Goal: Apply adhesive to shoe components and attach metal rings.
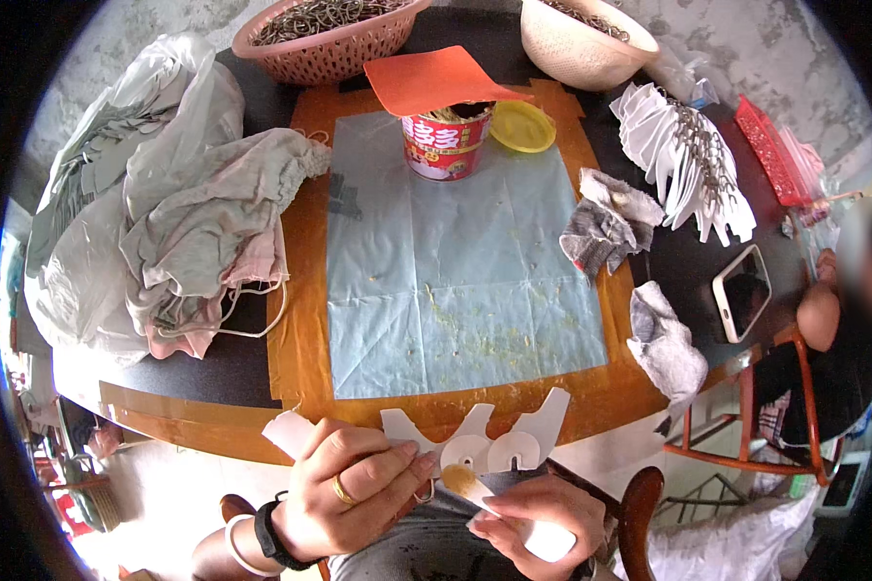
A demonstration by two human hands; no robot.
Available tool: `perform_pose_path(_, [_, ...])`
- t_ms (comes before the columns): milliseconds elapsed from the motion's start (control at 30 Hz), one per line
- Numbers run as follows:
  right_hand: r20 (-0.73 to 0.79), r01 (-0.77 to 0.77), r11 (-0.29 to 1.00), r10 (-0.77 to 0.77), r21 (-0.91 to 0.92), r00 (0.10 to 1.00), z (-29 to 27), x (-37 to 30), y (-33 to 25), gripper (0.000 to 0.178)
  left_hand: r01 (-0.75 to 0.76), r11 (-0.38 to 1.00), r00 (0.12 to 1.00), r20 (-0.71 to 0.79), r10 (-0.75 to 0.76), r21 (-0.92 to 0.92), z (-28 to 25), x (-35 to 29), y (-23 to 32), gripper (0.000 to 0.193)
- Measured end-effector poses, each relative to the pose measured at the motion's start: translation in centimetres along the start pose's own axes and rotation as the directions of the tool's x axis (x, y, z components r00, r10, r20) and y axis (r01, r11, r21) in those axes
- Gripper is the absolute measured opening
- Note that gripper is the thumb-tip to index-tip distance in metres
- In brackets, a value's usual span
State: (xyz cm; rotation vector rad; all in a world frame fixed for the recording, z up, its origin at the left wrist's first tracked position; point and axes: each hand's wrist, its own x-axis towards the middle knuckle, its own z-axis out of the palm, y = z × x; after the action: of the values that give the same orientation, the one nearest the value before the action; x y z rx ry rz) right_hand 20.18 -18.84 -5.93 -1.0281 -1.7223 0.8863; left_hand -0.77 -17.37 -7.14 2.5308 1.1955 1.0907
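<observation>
At the table's near edge my left hand point(354, 489), wearing a ring, is closed on several flat white cut-out pieces point(545, 426). They fan out past my fingers, with rounded notches and pointed tabs. My right hand point(547, 518) grips a white spatula-like strip point(549, 540). Yellow-brown paste coats its upper end, which meets or nearly meets the lower edge of the white pieces. Farther off, a red printed cup point(446, 155) stands on a light blue sheet point(455, 252) spotted with yellowish smears. An orange-red flat sheet point(436, 79) partly covers the cup's mouth.
A yellow lid point(523, 128) lies beside the cup. Behind are pink point(325, 53) and cream point(586, 48) baskets of metal rings. Bags and cloth point(203, 232) fill the left. Rags point(610, 228), ringed white pieces point(683, 160) and a phone point(743, 293) lie right, near another person.
</observation>
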Motion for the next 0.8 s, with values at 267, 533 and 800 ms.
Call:
perform_pose_path(267, [-0.12,0.228,0.968,-0.24,-0.101,0.963,0.0,-0.4,1.0,0.016,-0.016,1.0,1.0,-0.003,0.016,0.009,-0.1,0.0,0.1,0.036])
perform_pose_path(533, [-0.139,0.222,0.974,-0.225,-0.036,0.964,-0.1,0.1,1.2,0.014,-0.005,1.0,1.0,0.018,0.005,-0.001,-0.1,0.1,0.0,0.034])
perform_pose_path(800, [-0.063,0.193,0.965,-0.184,0.18,0.981,-0.9,-0.3,1.1,0.012,-0.002,1.0,1.0,0.005,0.002,0.004,-0.1,0.1,0.1,0.033])
